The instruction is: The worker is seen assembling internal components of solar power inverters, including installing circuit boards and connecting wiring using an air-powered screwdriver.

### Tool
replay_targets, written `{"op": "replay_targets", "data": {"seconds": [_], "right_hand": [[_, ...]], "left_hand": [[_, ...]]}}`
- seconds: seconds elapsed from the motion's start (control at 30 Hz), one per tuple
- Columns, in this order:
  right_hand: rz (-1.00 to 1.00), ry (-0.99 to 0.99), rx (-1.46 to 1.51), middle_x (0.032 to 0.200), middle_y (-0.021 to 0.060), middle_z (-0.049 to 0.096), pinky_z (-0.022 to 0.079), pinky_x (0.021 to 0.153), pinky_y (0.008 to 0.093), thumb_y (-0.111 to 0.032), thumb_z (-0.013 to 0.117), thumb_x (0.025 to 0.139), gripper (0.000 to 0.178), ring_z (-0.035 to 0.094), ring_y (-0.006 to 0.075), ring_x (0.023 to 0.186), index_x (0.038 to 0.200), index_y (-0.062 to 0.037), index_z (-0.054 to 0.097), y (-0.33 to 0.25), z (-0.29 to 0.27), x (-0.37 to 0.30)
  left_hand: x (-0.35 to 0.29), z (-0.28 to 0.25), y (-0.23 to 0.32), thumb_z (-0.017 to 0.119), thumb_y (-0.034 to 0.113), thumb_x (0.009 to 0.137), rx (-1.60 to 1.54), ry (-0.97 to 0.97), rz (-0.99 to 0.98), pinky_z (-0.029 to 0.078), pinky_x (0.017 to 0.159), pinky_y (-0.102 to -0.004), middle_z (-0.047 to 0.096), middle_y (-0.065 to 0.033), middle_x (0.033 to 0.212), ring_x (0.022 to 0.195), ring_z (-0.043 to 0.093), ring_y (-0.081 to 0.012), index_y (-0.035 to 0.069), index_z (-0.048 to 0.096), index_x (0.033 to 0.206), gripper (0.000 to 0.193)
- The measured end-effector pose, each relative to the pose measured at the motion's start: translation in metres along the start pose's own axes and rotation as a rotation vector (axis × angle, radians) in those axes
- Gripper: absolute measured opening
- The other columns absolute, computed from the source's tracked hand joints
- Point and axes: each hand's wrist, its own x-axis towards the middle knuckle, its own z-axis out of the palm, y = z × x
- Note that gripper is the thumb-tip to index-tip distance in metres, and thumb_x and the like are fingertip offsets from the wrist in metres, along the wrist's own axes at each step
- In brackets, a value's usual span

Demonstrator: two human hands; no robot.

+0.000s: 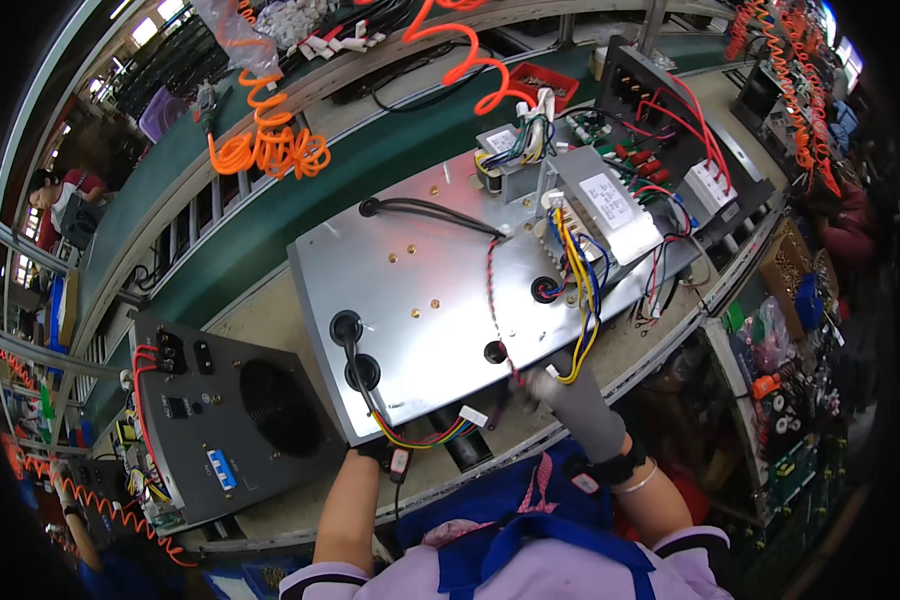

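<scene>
A bare silver metal panel [400, 285] lies tilted across the bench in front of me, with black-grommeted holes and brass studs. A twisted red-and-black wire [492, 300] runs over it towards me. At the near edge, the gloved fingers of my right hand [575, 405] close on that wire's near end, somewhat blurred by motion. Yellow and blue wires [588, 310] with a white plug hang just beside this hand. My left wrist reaches the panel's near left corner; the hand beyond it is hidden. A multicoloured wire bundle with a white connector [473, 416] hangs over the edge nearby.
A dark grey box with a round fan opening [240, 415] stands at left. Transformers and a labelled metal block [610, 205] rise at the panel's far right, before a black panel [650, 95]. Orange coiled hoses [270, 150] hang above. A red parts bin [543, 85] sits behind.
</scene>
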Motion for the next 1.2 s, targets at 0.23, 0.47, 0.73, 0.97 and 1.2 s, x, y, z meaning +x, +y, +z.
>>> {"op": "replay_targets", "data": {"seconds": [0.23, 0.47, 0.73, 0.97, 1.2], "right_hand": [[-0.001, -0.283, -0.564, 0.100, 0.0141, 0.061, 0.049, 0.078, 0.0354, -0.026, 0.057, 0.089, 0.029, 0.062, 0.0270, 0.091, 0.108, -0.0048, 0.061, 0.072, -0.034, -0.051], [-0.096, -0.160, -0.571, 0.080, 0.0134, 0.064, 0.050, 0.072, 0.0375, -0.032, 0.050, 0.094, 0.031, 0.064, 0.0301, 0.077, 0.088, -0.0051, 0.064, 0.100, -0.031, -0.075], [0.097, -0.298, 0.056, 0.064, 0.0067, 0.060, 0.045, 0.053, 0.0295, -0.026, 0.044, 0.097, 0.037, 0.059, 0.0133, 0.058, 0.082, 0.0018, 0.062, -0.045, -0.041, -0.141], [-0.661, -0.148, -0.946, 0.058, 0.0035, 0.057, 0.040, 0.045, 0.0323, -0.031, 0.066, 0.085, 0.017, 0.056, 0.0211, 0.050, 0.082, -0.0145, 0.069, -0.161, -0.030, -0.133], [-1.166, 0.085, -1.247, 0.055, 0.0059, 0.054, 0.038, 0.044, 0.0328, -0.020, 0.070, 0.073, 0.013, 0.051, 0.0204, 0.045, 0.078, -0.0076, 0.068, -0.259, 0.017, -0.101]], "left_hand": [[-0.029, -0.013, -0.011, 0.049, 0.022, 0.095, -0.007, 0.024, -0.044, 0.044, 0.093, -0.0312, 0.058, -0.0059, 0.110, 0.100, 0.055, -0.0166, 0.004, 0.052, 0.118, 0.029], [-0.013, -0.004, -0.014, 0.049, 0.023, 0.095, 0.022, -0.001, -0.043, 0.044, 0.093, -0.0312, 0.058, -0.0058, 0.110, 0.100, 0.055, -0.0166, 0.004, 0.052, 0.117, 0.029], [-0.002, 0.007, -0.017, 0.049, 0.024, 0.095, 0.036, -0.026, -0.058, 0.044, 0.093, -0.0312, 0.058, -0.0057, 0.109, 0.099, 0.055, -0.0165, 0.004, 0.053, 0.116, 0.029], [0.004, 0.002, -0.030, 0.050, 0.025, 0.095, -0.049, -0.061, -0.037, 0.044, 0.093, -0.0312, 0.058, -0.0057, 0.109, 0.099, 0.055, -0.0164, 0.004, 0.053, 0.115, 0.029], [-0.030, 0.008, 0.012, 0.050, 0.026, 0.095, -0.112, 0.240, 0.123, 0.044, 0.093, -0.0312, 0.058, -0.0056, 0.108, 0.099, 0.055, -0.0164, 0.004, 0.054, 0.115, 0.029]]}}
